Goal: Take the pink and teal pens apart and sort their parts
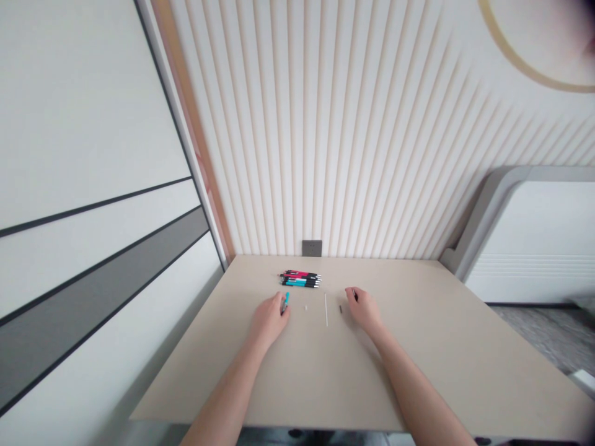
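A tight row of several retractable pens (300, 279) in red and teal with black parts lies on the beige table (441, 353), just beyond my hands. My left hand (268, 320) pinches a teal pen barrel (286, 301) upright between its fingers. My right hand (364, 310) pinches a small dark piece (356, 296), probably a pen part, at its fingertips. Between my hands lie a thin white refill (326, 310), a tiny white piece (306, 307) and a small dark piece (341, 308). The dark piece is nearest my right hand.
The table's far edge meets a ribbed cream wall (344, 155), with a dark grey wall socket (312, 248) just above it. A tall panelled surface (93, 248) runs along the left. A white upholstered piece (530, 241) stands at the right, beyond the table.
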`<state>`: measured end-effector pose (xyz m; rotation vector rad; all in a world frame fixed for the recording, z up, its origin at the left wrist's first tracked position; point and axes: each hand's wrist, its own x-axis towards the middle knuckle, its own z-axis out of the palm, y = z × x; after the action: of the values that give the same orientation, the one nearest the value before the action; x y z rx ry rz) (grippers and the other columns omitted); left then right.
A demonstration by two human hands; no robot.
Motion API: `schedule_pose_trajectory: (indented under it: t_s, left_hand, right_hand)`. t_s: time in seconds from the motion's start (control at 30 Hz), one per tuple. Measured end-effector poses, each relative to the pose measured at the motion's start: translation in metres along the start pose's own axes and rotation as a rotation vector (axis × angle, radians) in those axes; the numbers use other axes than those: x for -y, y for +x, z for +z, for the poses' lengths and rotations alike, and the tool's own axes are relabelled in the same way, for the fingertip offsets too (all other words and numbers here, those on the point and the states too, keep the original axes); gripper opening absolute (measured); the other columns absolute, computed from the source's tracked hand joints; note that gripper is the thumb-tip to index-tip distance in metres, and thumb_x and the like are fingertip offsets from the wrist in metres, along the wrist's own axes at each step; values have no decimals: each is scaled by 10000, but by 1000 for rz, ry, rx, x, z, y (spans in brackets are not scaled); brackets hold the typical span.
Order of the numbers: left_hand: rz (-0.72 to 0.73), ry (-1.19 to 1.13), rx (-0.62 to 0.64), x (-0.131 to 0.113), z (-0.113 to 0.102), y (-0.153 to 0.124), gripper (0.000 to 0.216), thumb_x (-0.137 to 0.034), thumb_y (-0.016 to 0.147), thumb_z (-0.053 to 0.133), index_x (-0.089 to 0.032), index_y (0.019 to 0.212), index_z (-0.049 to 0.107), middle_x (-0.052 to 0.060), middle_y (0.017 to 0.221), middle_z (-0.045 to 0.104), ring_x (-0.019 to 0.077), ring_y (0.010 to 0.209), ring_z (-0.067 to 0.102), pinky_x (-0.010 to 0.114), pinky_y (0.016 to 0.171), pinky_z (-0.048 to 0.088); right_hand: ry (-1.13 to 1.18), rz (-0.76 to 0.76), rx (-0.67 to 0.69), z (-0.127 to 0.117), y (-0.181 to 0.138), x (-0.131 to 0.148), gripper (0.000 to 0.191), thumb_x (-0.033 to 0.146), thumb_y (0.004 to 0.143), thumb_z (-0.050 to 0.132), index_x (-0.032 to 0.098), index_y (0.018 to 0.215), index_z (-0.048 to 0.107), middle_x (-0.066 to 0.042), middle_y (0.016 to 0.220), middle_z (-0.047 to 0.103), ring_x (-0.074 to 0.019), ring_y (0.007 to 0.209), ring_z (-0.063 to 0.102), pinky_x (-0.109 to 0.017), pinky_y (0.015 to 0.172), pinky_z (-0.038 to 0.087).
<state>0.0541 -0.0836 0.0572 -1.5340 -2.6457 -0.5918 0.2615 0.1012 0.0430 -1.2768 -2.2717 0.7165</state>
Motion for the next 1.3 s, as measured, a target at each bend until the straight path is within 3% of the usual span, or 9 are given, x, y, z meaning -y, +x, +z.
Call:
schedule_pose_trajectory:
  t_s: [0.13,0.3,0.43,0.57,0.7,0.83,1.0,1.13,1.3]
  left_hand:
    - [31,0,-6,-3,1,-1,185,-283,859,590,-217,1032,577,17,738,630,200,732,616,264,662,390]
    - [80,-48,-121,-6,-1,-2,172,-301,902,518,-188,1012,586,31,756,632,199,740,614,283,690,422]
    - [240,-157,-197,-22,-5,-5,165,-268,932,458,-190,895,598,38,771,625,190,767,606,302,741,447]
    - [434,-240,-155,-42,-2,-12,118,-269,924,505,-208,914,606,39,796,632,192,788,598,336,800,456]
    - [496,-268,-142,-49,5,-14,90,-280,914,556,-204,915,605,59,876,647,207,837,603,343,788,472]
    - [501,-274,-155,-45,8,-11,146,-279,946,522,-205,861,616,45,824,651,192,790,607,331,759,475]
    - [510,-266,-167,-43,9,-10,177,-320,940,545,-199,850,636,41,779,652,188,756,607,319,726,475]
    - [516,-267,-157,-43,10,-10,194,-296,956,512,-204,876,662,49,793,669,188,759,616,325,743,482]
    - [479,-241,-148,-42,11,-10,187,-280,956,508,-209,894,670,50,820,689,189,773,629,332,751,481]
  right_hand:
    - [38,-18,7,1,0,-1,454,418,969,321,190,824,685,-84,766,698,-194,720,611,-247,623,355]
    - [141,-55,-48,-2,2,3,492,400,988,257,173,1098,679,-111,967,694,-205,916,633,-262,797,416]
    - [338,-126,-65,0,-5,14,535,494,976,274,183,1139,678,-93,921,688,-234,940,623,-320,861,438]
    - [572,-295,85,9,-21,33,540,572,943,363,177,1109,693,-89,942,702,-252,963,620,-348,851,468]
    - [700,-459,279,17,-34,46,460,557,910,479,193,1064,714,-90,983,710,-231,925,632,-349,860,471]
    - [662,-382,274,20,-37,46,457,567,896,491,179,954,725,-63,846,706,-194,764,613,-291,703,466]
    - [432,-334,170,22,-34,40,540,545,936,398,163,633,630,13,524,506,-125,529,442,-243,530,316]
    - [421,-429,191,17,-33,41,468,499,937,420,176,688,648,-12,638,592,-142,620,499,-244,597,362]
    - [483,-498,252,11,-33,43,342,446,927,470,198,950,704,-42,846,686,-166,746,569,-258,675,418]
